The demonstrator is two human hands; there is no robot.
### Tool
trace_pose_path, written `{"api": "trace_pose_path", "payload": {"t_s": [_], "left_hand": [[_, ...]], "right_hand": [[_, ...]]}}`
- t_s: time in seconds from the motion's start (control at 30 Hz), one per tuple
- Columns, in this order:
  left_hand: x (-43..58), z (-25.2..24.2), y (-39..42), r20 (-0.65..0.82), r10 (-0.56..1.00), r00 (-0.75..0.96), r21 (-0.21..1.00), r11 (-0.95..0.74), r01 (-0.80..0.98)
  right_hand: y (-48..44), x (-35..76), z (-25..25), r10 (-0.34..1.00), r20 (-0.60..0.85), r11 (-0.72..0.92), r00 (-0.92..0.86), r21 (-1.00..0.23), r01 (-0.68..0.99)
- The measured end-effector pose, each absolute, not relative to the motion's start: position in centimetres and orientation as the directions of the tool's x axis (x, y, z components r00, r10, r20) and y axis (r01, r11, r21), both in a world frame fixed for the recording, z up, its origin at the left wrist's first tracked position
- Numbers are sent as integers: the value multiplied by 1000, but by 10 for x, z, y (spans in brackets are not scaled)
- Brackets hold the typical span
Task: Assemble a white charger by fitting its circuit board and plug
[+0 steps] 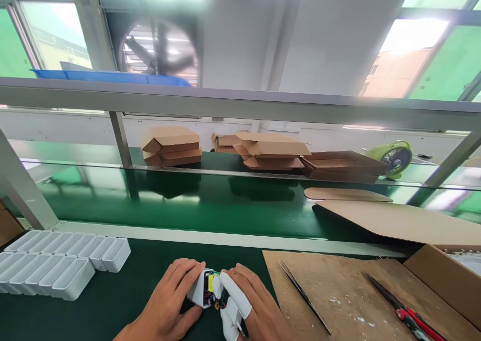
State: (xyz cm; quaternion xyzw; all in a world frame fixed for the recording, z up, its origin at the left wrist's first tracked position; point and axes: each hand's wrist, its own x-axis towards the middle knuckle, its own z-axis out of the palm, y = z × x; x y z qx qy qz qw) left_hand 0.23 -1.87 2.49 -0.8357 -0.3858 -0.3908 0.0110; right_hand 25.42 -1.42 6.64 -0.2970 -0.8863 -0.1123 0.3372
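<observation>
My left hand is closed around a small white plastic housing, its fingers on top and its thumb below. A circuit board with a yellow component sticks out of the housing's right side. My right hand wears white finger covers on the thumb and index finger and pinches the board's right end. A small white block and a dark tip lie between those fingers; what the tip belongs to is hidden. To the right, black tweezers rest on a cardboard sheet.
Rows of white plastic housings stand at left. Red-handled pliers lie on the cardboard near an open carton. Beyond runs a green belt; folded cardboard boxes and a green fan sit behind it, under a metal beam.
</observation>
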Motion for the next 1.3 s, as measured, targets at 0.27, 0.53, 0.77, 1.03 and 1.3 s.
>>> {"api": "trace_pose_path", "payload": {"t_s": [0.27,0.53,0.77,1.03,1.3], "left_hand": [[2,28,-20,649,642,407,282,-701,656],[1,25,-21,638,647,417,296,-706,644],[1,17,-24,593,699,400,361,-675,643],[4,21,-30,502,735,456,523,-678,517],[10,22,-35,182,917,355,832,-336,441]], "right_hand": [[-16,252,75,423,689,807,-589,10,591],[-18,253,67,471,644,816,-603,-58,576],[-22,250,77,483,623,828,-616,-98,551],[-23,245,74,522,643,829,-560,-226,512],[-12,252,59,639,453,758,-621,-511,406]]}}
